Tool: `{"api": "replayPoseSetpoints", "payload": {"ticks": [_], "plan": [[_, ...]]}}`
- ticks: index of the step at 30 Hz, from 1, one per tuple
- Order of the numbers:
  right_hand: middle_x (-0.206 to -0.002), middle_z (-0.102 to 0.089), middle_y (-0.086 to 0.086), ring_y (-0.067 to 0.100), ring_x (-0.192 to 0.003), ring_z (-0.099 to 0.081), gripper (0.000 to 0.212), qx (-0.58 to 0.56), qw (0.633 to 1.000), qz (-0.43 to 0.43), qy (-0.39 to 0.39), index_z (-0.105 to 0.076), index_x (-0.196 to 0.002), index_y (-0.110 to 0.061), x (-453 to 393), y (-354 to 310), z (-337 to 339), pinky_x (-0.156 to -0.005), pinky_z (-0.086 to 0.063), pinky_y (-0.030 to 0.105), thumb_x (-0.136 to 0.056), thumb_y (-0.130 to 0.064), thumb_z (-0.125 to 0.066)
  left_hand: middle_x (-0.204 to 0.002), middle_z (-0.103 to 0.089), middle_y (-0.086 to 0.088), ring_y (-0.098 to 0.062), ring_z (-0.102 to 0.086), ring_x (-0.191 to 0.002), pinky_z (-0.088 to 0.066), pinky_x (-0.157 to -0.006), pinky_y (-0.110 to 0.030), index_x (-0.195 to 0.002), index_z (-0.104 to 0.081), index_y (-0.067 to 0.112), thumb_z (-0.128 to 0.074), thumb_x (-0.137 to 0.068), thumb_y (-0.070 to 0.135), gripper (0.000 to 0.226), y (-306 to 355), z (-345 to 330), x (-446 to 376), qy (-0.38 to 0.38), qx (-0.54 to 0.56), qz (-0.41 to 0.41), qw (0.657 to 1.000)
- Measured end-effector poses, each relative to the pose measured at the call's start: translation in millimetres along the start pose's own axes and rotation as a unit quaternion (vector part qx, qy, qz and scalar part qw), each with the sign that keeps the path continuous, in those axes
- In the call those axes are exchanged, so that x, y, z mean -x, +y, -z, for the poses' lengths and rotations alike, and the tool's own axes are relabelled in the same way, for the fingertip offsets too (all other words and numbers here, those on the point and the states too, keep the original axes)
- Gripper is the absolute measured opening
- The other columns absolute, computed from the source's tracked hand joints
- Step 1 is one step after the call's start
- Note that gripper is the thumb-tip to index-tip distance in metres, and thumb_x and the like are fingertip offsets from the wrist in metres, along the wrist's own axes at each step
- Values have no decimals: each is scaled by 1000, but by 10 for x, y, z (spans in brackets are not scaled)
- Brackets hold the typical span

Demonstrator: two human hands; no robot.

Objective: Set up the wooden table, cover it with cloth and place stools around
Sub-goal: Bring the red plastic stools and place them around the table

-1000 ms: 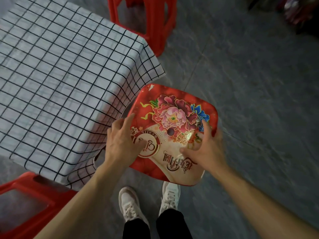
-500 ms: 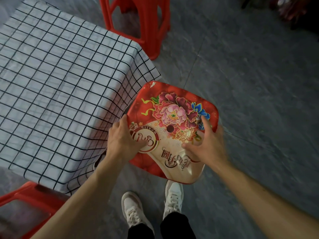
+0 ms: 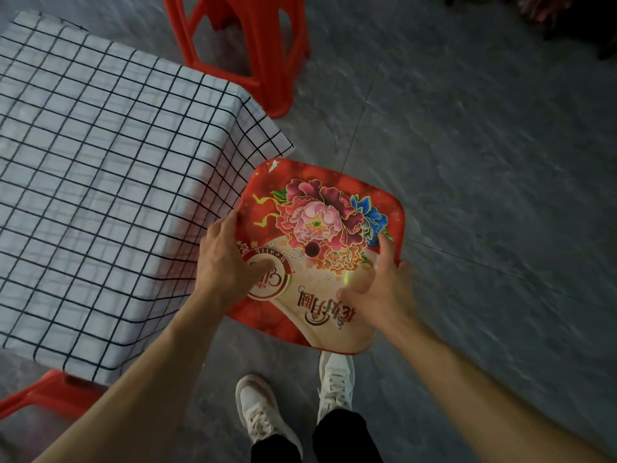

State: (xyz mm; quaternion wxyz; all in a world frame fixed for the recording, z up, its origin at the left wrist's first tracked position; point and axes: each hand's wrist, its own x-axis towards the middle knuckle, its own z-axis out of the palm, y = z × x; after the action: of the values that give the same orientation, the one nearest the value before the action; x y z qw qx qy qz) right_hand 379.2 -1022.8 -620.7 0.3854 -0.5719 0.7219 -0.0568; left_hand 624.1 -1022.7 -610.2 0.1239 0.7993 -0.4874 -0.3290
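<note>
pressing flat on floral stool seat (image 3: 320, 228) — left hand (image 3: 227, 265), right hand (image 3: 377, 292), fingers spread — beside checked cloth (image 3: 110, 182).

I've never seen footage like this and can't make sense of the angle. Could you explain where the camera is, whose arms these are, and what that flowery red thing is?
The camera is worn on a person's head and looks forward and down, so you see their own two bare arms reaching out and their white shoes on the grey floor. There is no machine here.

The left hand and right hand both rest flat on the seat of a red stool with a flower print, seen from straight above; its legs are hidden beneath the seat. The hands press on top of it rather than closing around it.

To the left stands the table, covered with a white cloth with a black grid; nothing lies on the part in view. The stool's edge sits right by the hanging cloth corner. Another red stool stands at the far side, and part of a third shows at the lower left.
</note>
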Motion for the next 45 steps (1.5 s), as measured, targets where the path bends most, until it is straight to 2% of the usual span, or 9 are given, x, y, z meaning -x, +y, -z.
{"api": "replayPoseSetpoints", "payload": {"ticks": [4,9,17,23,31,36,41,43,45], "plan": [[-138,-55,-13,17,-129,-33,121,0,1000,0,6,-8,-153,-30,8,106,84,-104,-38,37,-63,-25,-89,-142,-41,-4,-25,-42,-127,-43,-103,-48,-149,-28,19,-85,-65,37,103,68,-42,4,-12,-6,1,1000],[-138,-56,-12,19,-130,-35,122,6,1000,-11,13,-11,-152,-31,42,310,278,-106,-38,44,-60,-28,-91,-145,-38,-5,-25,-37,-131,-39,-107,-44,-150,-27,16,-84,-68,33,101,206,-191,121,-34,-7,-31,999],[-142,-53,-11,22,-134,-38,121,-9,1000,-25,7,-8,-154,-31,108,629,561,-107,-39,49,-63,-25,-88,-146,-36,-3,-23,-39,-129,-41,-106,-44,-150,-28,17,-84,-66,35,102,477,-394,241,-36,13,-66,997],[-140,-55,-11,21,-134,-33,121,0,999,-42,16,-11,-154,-31,127,881,759,-108,-36,45,-61,-22,-89,-151,-30,-1,-21,-32,-136,-37,-110,-41,-151,-26,18,-83,-68,34,102,665,-593,378,-80,7,-69,994],[-136,-56,-12,21,-139,-30,118,-10,997,-66,27,-15,-153,-31,220,1143,870,-110,-35,46,-61,-20,-89,-150,-30,0,-20,-30,-136,-35,-110,-38,-150,-29,20,-84,-67,35,100,768,-784,482,-89,-1,-89,992],[-132,-59,-14,20,-130,-43,116,-16,996,-82,35,-17,-150,-36,226,1107,881,-104,-43,46,-56,-25,-85,-146,-28,-2,-24,-35,-131,-45,-104,-45,-148,-26,31,-84,-66,30,101,786,-773,480,-108,-27,-102,989],[-130,-63,-10,21,-121,-52,113,-36,995,-83,45,-19,-147,-35,193,1087,848,-99,-46,46,-53,-26,-82,-142,-35,-7,-28,-46,-122,-47,-99,-47,-147,-19,40,-83,-68,28,103,819,-787,512,-104,-56,-83,990],[-129,-63,-10,22,-118,-55,113,-30,996,-74,51,-20,-145,-37,190,1111,840,-98,-48,47,-50,-30,-81,-141,-37,-8,-27,-48,-120,-49,-97,-47,-147,-19,40,-83,-68,27,103,832,-805,527,-97,-55,-83,990],[-129,-63,-10,22,-119,-54,112,-20,997,-64,46,-21,-146,-37,168,1125,872,-99,-48,47,-54,-24,-83,-139,-38,-8,-27,-48,-120,-48,-97,-46,-148,-19,38,-84,-68,27,103,831,-829,536,-94,-56,-84,990]]}}
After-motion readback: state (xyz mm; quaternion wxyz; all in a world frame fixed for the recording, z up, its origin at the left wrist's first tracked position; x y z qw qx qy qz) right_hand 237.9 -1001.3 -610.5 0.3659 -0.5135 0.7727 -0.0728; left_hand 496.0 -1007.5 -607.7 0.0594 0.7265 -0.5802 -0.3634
